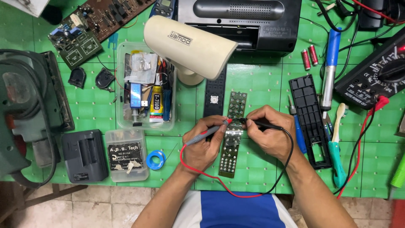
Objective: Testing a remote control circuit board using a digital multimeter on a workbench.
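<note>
A long narrow circuit board (233, 134) dotted with contact pads lies on the green mat in front of me. My left hand (203, 145) grips a red multimeter probe (209, 131), its tip touching the board near the middle. My right hand (270, 133) holds a black probe (262, 123), tip meeting the board beside the red one. A red lead (202, 174) and a black lead (291, 152) loop down toward my body. The multimeter (375, 78) sits at the far right.
A cream desk lamp (190, 46) hangs over the middle. A clear parts tray (145, 90), a small plastic box (125, 155), a black remote shell (310, 120), a toothbrush (336, 139), a blue soldering iron (330, 69), circuit boards (84, 33) and a black radio (240, 21) surround the work.
</note>
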